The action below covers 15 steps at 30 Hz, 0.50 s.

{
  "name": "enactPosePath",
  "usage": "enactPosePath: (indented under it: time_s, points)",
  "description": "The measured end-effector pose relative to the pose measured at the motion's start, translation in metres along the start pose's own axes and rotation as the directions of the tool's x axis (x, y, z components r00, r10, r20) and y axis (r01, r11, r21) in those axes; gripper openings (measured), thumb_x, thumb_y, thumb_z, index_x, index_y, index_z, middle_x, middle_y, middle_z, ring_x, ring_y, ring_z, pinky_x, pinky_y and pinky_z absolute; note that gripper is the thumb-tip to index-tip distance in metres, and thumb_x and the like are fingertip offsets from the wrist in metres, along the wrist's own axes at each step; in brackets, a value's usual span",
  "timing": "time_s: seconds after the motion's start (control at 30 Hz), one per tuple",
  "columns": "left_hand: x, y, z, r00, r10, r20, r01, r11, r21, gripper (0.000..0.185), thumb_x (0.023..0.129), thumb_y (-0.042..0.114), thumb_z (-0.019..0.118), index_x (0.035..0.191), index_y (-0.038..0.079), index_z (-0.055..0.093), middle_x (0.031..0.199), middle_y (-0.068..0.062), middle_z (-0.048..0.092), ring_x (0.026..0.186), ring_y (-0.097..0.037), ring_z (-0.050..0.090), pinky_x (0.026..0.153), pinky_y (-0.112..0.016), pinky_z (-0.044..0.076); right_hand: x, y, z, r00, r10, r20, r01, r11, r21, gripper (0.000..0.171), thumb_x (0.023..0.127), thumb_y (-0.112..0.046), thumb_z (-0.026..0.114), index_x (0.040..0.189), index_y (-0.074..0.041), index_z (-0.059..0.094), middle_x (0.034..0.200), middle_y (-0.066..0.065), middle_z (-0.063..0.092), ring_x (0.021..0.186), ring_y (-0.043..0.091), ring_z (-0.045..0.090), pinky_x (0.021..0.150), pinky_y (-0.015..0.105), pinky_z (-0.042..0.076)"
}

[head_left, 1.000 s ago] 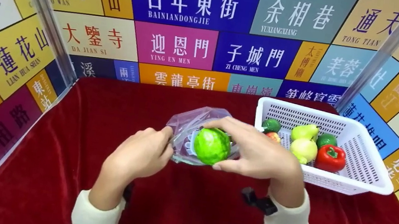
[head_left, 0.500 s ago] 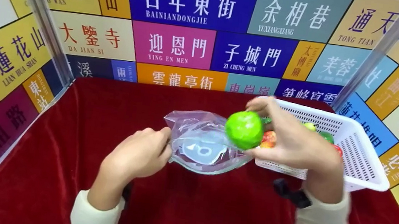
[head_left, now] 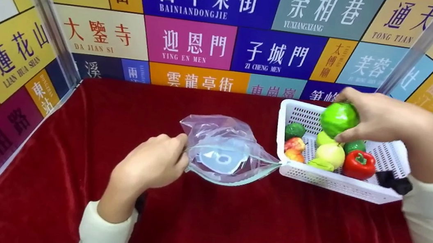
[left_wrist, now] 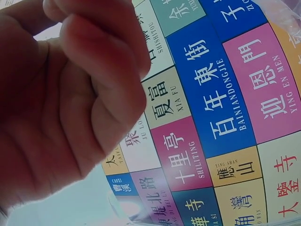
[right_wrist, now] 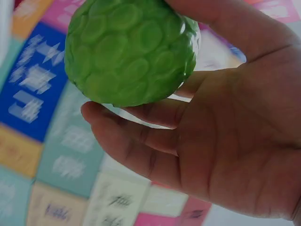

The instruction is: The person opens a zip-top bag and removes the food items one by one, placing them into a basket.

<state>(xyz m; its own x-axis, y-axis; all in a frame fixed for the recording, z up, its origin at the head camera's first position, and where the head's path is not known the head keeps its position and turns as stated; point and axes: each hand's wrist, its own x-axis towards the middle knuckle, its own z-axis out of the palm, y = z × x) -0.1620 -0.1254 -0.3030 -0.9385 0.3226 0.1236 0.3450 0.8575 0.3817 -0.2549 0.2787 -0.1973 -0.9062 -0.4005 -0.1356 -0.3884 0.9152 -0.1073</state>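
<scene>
A bumpy green custard apple (head_left: 338,119) is held by my right hand (head_left: 386,117), raised over the back of the white basket (head_left: 309,176). The right wrist view shows its scaly skin (right_wrist: 131,52) close up, with the thumb above and fingers below. My left hand (head_left: 151,163) pinches the left edge of a clear zip bag (head_left: 212,126), its mouth spread toward me. A pale blue patch with a white ring shows on the bag; its right corner touches the basket. The left wrist view has curled fingers (left_wrist: 103,80) and a bit of bag (left_wrist: 284,19).
In the basket lie a red bell pepper (head_left: 359,165), a pale yellow-green fruit (head_left: 330,155), dark green fruits (head_left: 294,130) and red-yellow fruits (head_left: 294,144). Dark red cloth (head_left: 228,226) covers the table. Sign-printed panels (head_left: 193,44) stand behind and at both sides.
My right hand has carried the custard apple from the bag's mouth rightward and up over the basket. The bag's mouth shows wider, and my left hand stays at its edge.
</scene>
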Motion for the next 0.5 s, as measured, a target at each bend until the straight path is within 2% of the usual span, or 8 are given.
enactPosePath:
  time_s: [0.07,0.23,0.3,0.37,0.43,0.5]
  points:
    - [0.001,0.0,0.0,1.0,-0.002,0.005,0.002,1.0,-0.008,0.011,0.097,0.017,0.054,0.095,0.007,0.059,0.066,-0.005,0.05,0.058,-0.019,0.051,0.056,-0.03,0.044,0.006,0.019,0.003,0.998,0.044,0.045,-0.043,0.999,-0.024,0.069,0.077,-0.039,0.086,0.127,-0.007,0.05,0.101,0.009,0.061,0.088,0.023,0.057,0.07,0.035,0.047]
    - [0.001,-0.001,0.001,1.0,0.005,-0.002,-0.005,1.0,-0.01,0.01,0.096,0.017,0.054,0.092,0.008,0.058,0.065,-0.004,0.049,0.057,-0.019,0.05,0.055,-0.03,0.043,0.012,0.062,0.019,0.976,0.148,0.16,-0.134,0.987,-0.09,0.087,0.073,-0.054,0.084,0.125,0.009,0.054,0.103,0.017,0.063,0.088,0.03,0.06,0.071,0.046,0.054]
    - [0.001,-0.002,0.001,1.0,0.014,-0.015,-0.014,1.0,-0.003,0.011,0.096,0.016,0.053,0.09,0.008,0.057,0.064,-0.004,0.048,0.057,-0.019,0.05,0.055,-0.031,0.043,0.011,0.076,0.027,0.95,0.207,0.233,-0.195,0.978,-0.075,0.088,0.071,-0.059,0.083,0.118,0.011,0.057,0.098,0.017,0.063,0.082,0.03,0.061,0.066,0.045,0.053]
    - [0.001,-0.003,0.001,0.999,0.019,-0.026,-0.018,1.0,0.007,0.011,0.095,0.016,0.053,0.088,0.008,0.056,0.064,-0.004,0.048,0.056,-0.02,0.05,0.054,-0.032,0.043,0.011,0.087,0.037,0.916,0.261,0.305,-0.263,0.964,-0.033,0.085,0.07,-0.063,0.082,0.107,0.01,0.059,0.09,0.013,0.06,0.074,0.026,0.059,0.061,0.039,0.051]
    - [0.001,-0.003,0.001,0.999,0.017,-0.031,-0.017,1.0,0.011,0.011,0.095,0.016,0.053,0.088,0.008,0.056,0.064,-0.004,0.048,0.056,-0.02,0.05,0.054,-0.032,0.043,0.013,0.095,0.047,0.882,0.3,0.364,-0.328,0.944,0.017,0.083,0.068,-0.065,0.082,0.1,0.007,0.055,0.086,0.012,0.055,0.07,0.024,0.058,0.059,0.034,0.051]
    - [0.001,-0.003,0.0,0.999,0.014,-0.03,-0.014,1.0,0.01,0.011,0.096,0.016,0.053,0.089,0.008,0.057,0.064,-0.004,0.048,0.057,-0.02,0.05,0.054,-0.032,0.043,0.014,0.1,0.056,0.859,0.325,0.395,-0.368,0.929,0.037,0.086,0.067,-0.068,0.081,0.098,0.006,0.052,0.087,0.014,0.053,0.07,0.025,0.06,0.059,0.034,0.054]
